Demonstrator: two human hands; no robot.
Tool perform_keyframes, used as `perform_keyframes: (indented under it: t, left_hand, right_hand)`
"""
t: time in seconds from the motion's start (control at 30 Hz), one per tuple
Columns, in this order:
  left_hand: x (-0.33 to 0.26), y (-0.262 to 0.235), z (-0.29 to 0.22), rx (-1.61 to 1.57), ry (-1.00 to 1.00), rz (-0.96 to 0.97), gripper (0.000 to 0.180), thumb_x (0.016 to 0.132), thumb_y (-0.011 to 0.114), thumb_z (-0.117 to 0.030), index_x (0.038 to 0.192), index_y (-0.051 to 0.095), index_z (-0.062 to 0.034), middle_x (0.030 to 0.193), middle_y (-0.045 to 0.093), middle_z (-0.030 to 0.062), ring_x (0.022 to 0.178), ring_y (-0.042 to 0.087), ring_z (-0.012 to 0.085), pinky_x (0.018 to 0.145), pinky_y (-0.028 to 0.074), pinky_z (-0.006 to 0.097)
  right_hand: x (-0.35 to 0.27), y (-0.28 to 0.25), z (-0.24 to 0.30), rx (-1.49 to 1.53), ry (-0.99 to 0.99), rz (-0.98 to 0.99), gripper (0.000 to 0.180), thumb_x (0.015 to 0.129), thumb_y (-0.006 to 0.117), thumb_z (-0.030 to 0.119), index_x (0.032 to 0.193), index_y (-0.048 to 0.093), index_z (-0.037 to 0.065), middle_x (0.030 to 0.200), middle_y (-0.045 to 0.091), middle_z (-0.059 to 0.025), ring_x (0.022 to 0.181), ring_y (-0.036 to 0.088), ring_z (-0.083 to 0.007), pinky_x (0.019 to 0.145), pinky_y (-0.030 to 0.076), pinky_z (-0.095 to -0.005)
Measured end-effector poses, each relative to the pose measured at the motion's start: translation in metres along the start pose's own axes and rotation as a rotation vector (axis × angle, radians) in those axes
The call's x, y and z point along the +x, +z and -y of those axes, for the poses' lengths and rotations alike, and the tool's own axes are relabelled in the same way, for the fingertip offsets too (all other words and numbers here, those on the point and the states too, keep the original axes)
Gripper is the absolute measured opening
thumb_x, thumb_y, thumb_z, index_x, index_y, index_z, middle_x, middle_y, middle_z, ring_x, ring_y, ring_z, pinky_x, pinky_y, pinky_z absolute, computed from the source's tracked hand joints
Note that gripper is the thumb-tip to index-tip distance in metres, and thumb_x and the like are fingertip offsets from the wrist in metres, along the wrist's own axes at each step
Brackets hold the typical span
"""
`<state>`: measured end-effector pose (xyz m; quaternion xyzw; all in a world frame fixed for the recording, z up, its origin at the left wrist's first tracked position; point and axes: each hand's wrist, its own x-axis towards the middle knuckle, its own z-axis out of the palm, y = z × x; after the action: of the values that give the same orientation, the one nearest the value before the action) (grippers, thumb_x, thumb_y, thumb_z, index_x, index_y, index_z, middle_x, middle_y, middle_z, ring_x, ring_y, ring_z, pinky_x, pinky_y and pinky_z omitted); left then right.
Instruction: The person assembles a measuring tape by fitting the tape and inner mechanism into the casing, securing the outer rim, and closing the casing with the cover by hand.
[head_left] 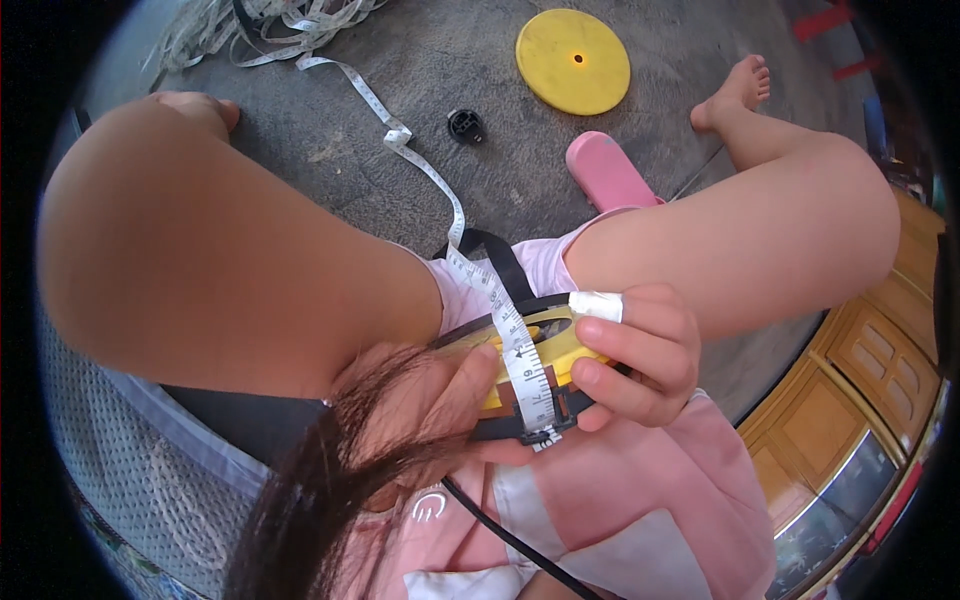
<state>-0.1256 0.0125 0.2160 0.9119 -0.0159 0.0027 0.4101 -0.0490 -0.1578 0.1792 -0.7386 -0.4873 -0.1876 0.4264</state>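
Observation:
Over my lap, both hands grip a yellow and black tape measure reel (560, 350). My right hand (652, 352) holds its right side with curled fingers. On the other side my left hand (415, 405) is closed, its fingertips against the reel; strands of dark hair hide part of this hand. White measuring tape (510, 325) passes through a black guide at the reel's near edge. From there it crosses the reel's face and trails across the floor, with a small twist midway, toward a tangled heap of tape (275, 35) at the far left.
On the grey floor (350, 150) lie a yellow disc (573, 62) with a centre hole, a small black round part (465, 126) and a pink slipper (607, 168). My bare legs spread to either side. Wooden cabinets (815, 440) stand at right; a black cable (515, 540) hangs across my pink top.

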Motion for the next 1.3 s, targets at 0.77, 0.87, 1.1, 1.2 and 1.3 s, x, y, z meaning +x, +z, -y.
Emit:
perform_keyframes:
  t: [0.77, 0.87, 1.1, 1.2, 1.3]
  left_hand:
    - [-0.001, 0.020, 0.021, -0.236, 0.217, 0.010, 0.056, 0.068, 0.043, -0.055, 0.091, 0.051, -0.0043, 0.076, 0.052, 0.0115, 0.067, 0.050, 0.0251, 0.056, 0.040, 0.033]
    - [-0.001, 0.014, 0.016, -0.258, 0.123, 0.065, 0.055, 0.068, 0.045, -0.054, 0.090, 0.051, -0.0045, 0.077, 0.052, 0.0118, 0.067, 0.050, 0.0258, 0.056, 0.040, 0.033]
    - [-0.001, 0.019, 0.025, -0.335, 0.188, 0.039, 0.054, 0.070, 0.046, -0.051, 0.091, 0.050, -0.0022, 0.077, 0.052, 0.0134, 0.066, 0.050, 0.0256, 0.056, 0.040, 0.034]
    - [0.000, 0.013, 0.023, -0.399, 0.201, 0.065, 0.049, 0.073, 0.046, -0.047, 0.091, 0.050, -0.0014, 0.078, 0.052, 0.0139, 0.066, 0.050, 0.0248, 0.057, 0.040, 0.033]
    - [0.003, 0.011, 0.024, -0.490, 0.156, 0.173, 0.046, 0.075, 0.045, -0.044, 0.090, 0.050, -0.0013, 0.080, 0.052, 0.0142, 0.067, 0.050, 0.0240, 0.058, 0.040, 0.033]
  right_hand:
    - [0.010, -0.015, -0.007, 0.716, 0.453, 0.321, 0.036, 0.057, 0.069, 0.015, 0.088, 0.058, 0.001, 0.074, 0.050, -0.0073, 0.063, 0.048, -0.0168, 0.054, 0.038, -0.0247]
    - [0.016, -0.017, -0.006, 0.812, 0.596, 0.378, 0.034, 0.056, 0.070, 0.013, 0.086, 0.058, 0.002, 0.074, 0.049, -0.0067, 0.063, 0.048, -0.0164, 0.054, 0.037, -0.0240]
    - [0.021, -0.014, -0.008, 0.796, 0.595, 0.408, 0.033, 0.055, 0.071, 0.014, 0.084, 0.058, 0.003, 0.072, 0.048, -0.0059, 0.063, 0.047, -0.0150, 0.053, 0.037, -0.0228]
    - [0.022, -0.014, -0.007, 0.794, 0.595, 0.422, 0.033, 0.054, 0.071, 0.014, 0.082, 0.058, 0.003, 0.071, 0.048, -0.0054, 0.062, 0.047, -0.0156, 0.052, 0.036, -0.0232]
    - [0.021, -0.012, -0.009, 0.731, 0.562, 0.413, 0.029, 0.054, 0.071, 0.014, 0.077, 0.058, 0.003, 0.067, 0.047, -0.0052, 0.060, 0.046, -0.0171, 0.050, 0.035, -0.0241]
